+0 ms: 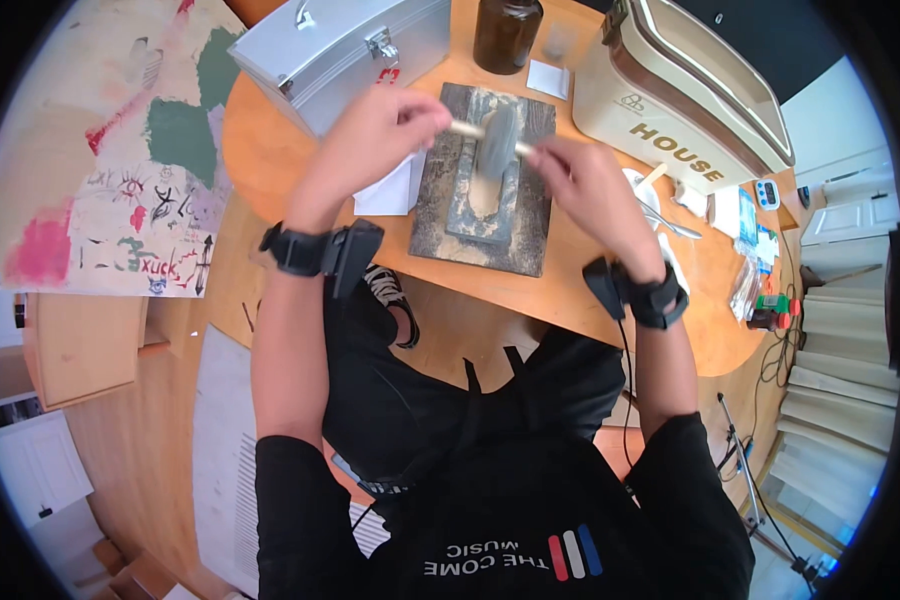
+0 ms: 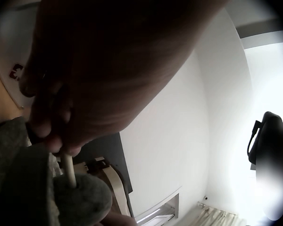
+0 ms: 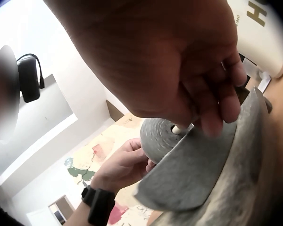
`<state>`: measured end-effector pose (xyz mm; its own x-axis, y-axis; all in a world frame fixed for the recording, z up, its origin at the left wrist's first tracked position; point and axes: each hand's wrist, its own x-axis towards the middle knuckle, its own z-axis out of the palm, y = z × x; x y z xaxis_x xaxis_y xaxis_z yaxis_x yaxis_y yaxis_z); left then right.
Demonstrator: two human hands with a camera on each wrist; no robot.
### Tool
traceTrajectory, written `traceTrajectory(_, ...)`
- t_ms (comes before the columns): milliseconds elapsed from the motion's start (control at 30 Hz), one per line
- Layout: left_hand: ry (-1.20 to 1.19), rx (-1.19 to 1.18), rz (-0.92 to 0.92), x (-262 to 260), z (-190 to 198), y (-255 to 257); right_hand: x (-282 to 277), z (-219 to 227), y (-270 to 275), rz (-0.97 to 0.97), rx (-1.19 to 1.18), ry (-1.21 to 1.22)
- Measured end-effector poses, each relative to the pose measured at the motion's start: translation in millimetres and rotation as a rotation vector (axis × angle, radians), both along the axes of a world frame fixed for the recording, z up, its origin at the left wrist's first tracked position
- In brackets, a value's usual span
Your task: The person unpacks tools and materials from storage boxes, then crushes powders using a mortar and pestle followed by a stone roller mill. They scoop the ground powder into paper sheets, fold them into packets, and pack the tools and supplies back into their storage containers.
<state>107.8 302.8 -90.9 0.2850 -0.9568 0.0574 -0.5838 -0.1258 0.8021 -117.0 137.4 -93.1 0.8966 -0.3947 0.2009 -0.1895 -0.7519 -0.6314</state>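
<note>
On the orange-topped wooden bench [image 1: 580,295], a weathered stone slab [image 1: 434,195] lies below both hands, carrying a narrow stone grinding trough [image 1: 478,229]. The person's left hand [image 1: 395,118] and right hand [image 1: 585,185] grasp opposite ends of a pale axle [image 2: 69,170], fingers curled around it. Between them, the grey stone grinding wheel [image 1: 497,145] stands upright over the trough, with tan powder [image 1: 483,196] beneath and nearer the wearer. The work appears to be at the rolling-and-crushing step; the next move likely calls for an even, two-handed push or pull, keeping the wheel aligned with the channel.
</note>
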Motion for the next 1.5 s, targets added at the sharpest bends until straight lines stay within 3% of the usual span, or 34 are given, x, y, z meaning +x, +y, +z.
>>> traceTrajectory(67,0.157,-0.247,0.182,-5.6,-20.0,-16.5,15.2,0.1,-12.1,-0.096,-0.104,-0.06)
traceTrajectory(200,0.126,-0.221,0.171,-14.1,-18.4,5.1,3.3,2.4,2.8,0.004,-0.157,-0.049)
traceTrajectory(267,0.239,-0.07,0.066,-15.1,-11.5,22.8,-14.5,8.1,19.5,0.046,-0.109,-0.01)
traceTrajectory(400,0.216,-0.067,0.108,-19.4,-12.8,18.6,-9.3,8.9,9.5,0.062,-0.079,0.033)
traceTrajectory(467,-0.052,-0.175,0.167,-9.1,-15.9,-3.1,10.0,3.8,-8.5,-0.013,-0.125,0.003)
traceTrajectory(600,0.024,-0.288,0.185,-6.1,-13.5,-11.9,16.1,2.2,-15.0,-0.043,-0.113,-0.02)
traceTrajectory(700,-0.02,-0.109,0.078,-6.3,-10.2,13.8,-4.2,5.1,5.6,0.1,-0.137,-0.013)
traceTrajectory(733,0.048,-0.075,0.052,-9.4,-10.2,21.3,-11.3,8.3,10.9,0.121,-0.023,0.028)
traceTrajectory(800,0.126,-0.031,0.011,-14.5,-11.5,21.6,-9.7,17.1,13.0,0.091,-0.041,0.056)
traceTrajectory(867,-0.108,-0.12,0.08,-15.2,-8.8,13.8,0.4,19.3,9.4,0.061,-0.145,0.035)
traceTrajectory(900,-0.105,-0.119,0.072,-23.5,-4.0,7.4,5.1,16.7,3.4,0.052,-0.144,0.038)
traceTrajectory(967,-0.158,-0.443,0.08,-43.3,1.2,-8.9,13.9,9.6,-3.9,0.064,-0.26,-0.092)
traceTrajectory(1133,-0.315,-0.368,0.018,-48.6,-7.8,-13.8,-0.1,15.9,1.1,-0.066,-0.187,0.0)
traceTrajectory(1200,-0.322,-0.35,0.008,-52.6,-1.3,-14.0,-12.0,27.1,14.0,-0.173,-0.224,-0.458)
traceTrajectory(1233,-0.327,-0.34,0.021,-56.6,3.4,-14.2,-27.4,41.0,32.3,-0.231,0.145,-0.533)
traceTrajectory(1267,-0.331,-0.329,0.036,-60.8,8.5,-14.1,-44.9,44.8,42.0,-0.045,0.412,-0.694)
traceTrajectory(1300,-0.325,-0.325,0.027,-63.7,15.5,-12.0,-50.2,52.8,46.3,0.355,0.581,-0.86)
traceTrajectory(1333,-0.334,-0.322,0.017,-65.2,22.6,-8.4,-70.1,62.0,71.8,0.37,1.015,-0.988)
traceTrajectory(1367,-0.342,-0.316,0.001,-66.5,23.6,-7.3,-74.6,68.2,85.9,0.467,1.168,-1.112)
traceTrajectory(1400,-0.139,-0.257,0.065,-62.4,5.2,-16.5,-99.7,97.7,93.7,0.321,1.471,-0.926)
traceTrajectory(1433,-0.12,-0.235,0.046,-67.3,-2.4,-11.7,-89.3,111.4,71.8,0.671,1.462,-0.808)
traceTrajectory(1500,-0.237,-0.35,0.014,-55.2,0.5,-16.0,-78.6,114.5,78.9,0.625,1.667,-1.037)
